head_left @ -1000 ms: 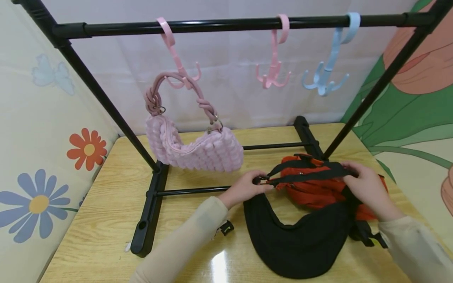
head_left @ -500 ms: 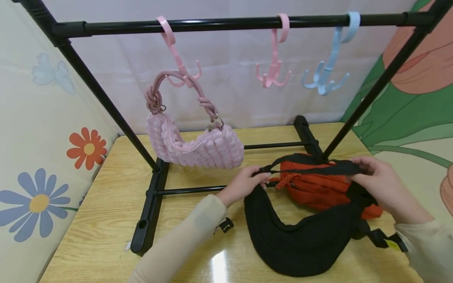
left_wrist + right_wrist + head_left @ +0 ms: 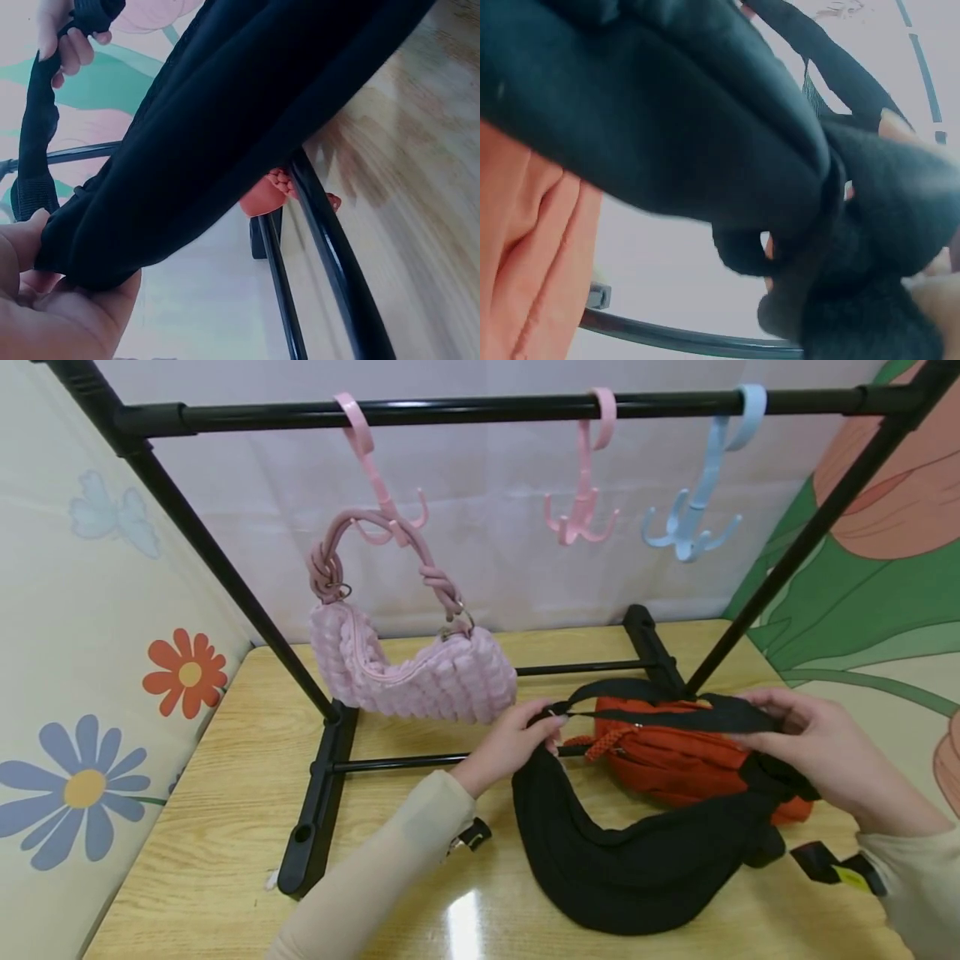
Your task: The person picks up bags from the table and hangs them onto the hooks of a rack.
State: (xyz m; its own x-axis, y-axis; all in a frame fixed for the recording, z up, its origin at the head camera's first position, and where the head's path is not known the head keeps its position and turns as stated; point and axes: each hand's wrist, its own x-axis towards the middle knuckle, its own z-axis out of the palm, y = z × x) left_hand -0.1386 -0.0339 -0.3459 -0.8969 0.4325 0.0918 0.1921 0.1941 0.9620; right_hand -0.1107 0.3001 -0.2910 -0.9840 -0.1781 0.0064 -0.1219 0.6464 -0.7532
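Note:
A black crescent-shaped bag (image 3: 622, 885) hangs between my two hands, its lower curve low over the table. My left hand (image 3: 517, 739) pinches the bag's left end, where the strap (image 3: 675, 721) begins; the left wrist view shows thumb and fingers around that black end (image 3: 90, 232). At the right end, my right hand (image 3: 832, 756) grips the strap and bunched black fabric (image 3: 885, 217). Behind lies a red-orange bag (image 3: 660, 768) with a braided pull, partly covered by the black one. A black buckle with a yellow mark (image 3: 836, 868) dangles near the right sleeve.
A black rack (image 3: 480, 410) stands on the wooden table (image 3: 225, 827). From its bar hang a pink hook with a puffy pink handbag (image 3: 420, 685), another pink hook (image 3: 579, 510) and a blue hook (image 3: 693, 518). A small black clip (image 3: 474, 835) shows beside the left sleeve.
My right hand has moved right, drawing the strap and the black bag's right end along. The buckle has shifted right too. My left hand has moved slightly up and left, keeping its grip.

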